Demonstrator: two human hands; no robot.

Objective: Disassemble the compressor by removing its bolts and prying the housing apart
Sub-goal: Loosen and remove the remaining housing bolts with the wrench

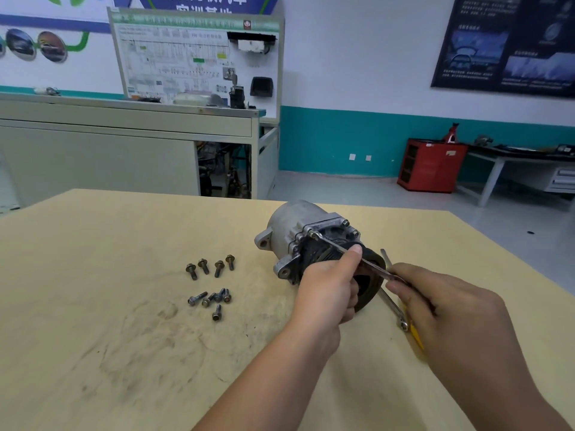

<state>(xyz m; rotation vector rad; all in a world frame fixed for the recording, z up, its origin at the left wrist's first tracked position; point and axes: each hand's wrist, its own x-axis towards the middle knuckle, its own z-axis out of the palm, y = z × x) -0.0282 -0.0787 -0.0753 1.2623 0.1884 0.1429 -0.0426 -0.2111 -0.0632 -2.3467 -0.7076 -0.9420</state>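
2 hands grip: left hand (pixel 326 290) curls round the pulley end of the grimy grey cast-metal compressor (pixel 289 222); right hand (pixel 451 306) pinches a flat steel spanner (pixel 375 268) ringed on a housing bolt (pixel 312 234).

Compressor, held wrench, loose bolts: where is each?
compressor (pixel 289 219), head view, grey housing body.
held wrench (pixel 334 244), head view, shank near ring end.
loose bolts (pixel 219 268), head view, one bolt in the back row.
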